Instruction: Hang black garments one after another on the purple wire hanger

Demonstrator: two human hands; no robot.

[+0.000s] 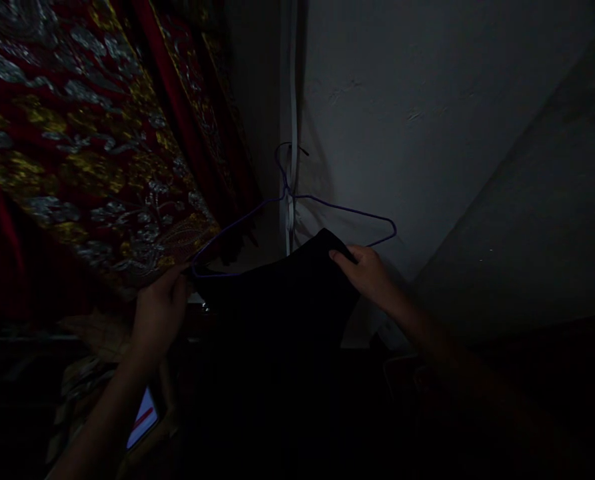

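Note:
A black garment (277, 313) is stretched between my two hands, its upper edge slanting up to the right. My left hand (161, 307) is closed on its left corner, close to the left end of a thin purple hanger (350, 209). My right hand (370, 272) pinches the upper right edge, thumb on the near side, just below the hanger's right arm. The hanger hangs by its hook against the wall. Its lower bar shows at the left and far right; the middle stretch is hidden by the garment. Darkness hides the garment's lower part and its exact kind.
Red cloth with gold and silver embroidery (87, 167) hangs at the left. A pale vertical pipe or cable (293, 80) runs down the grey wall (427, 133) behind the hanger. A lit phone screen (143, 419) shows below my left forearm.

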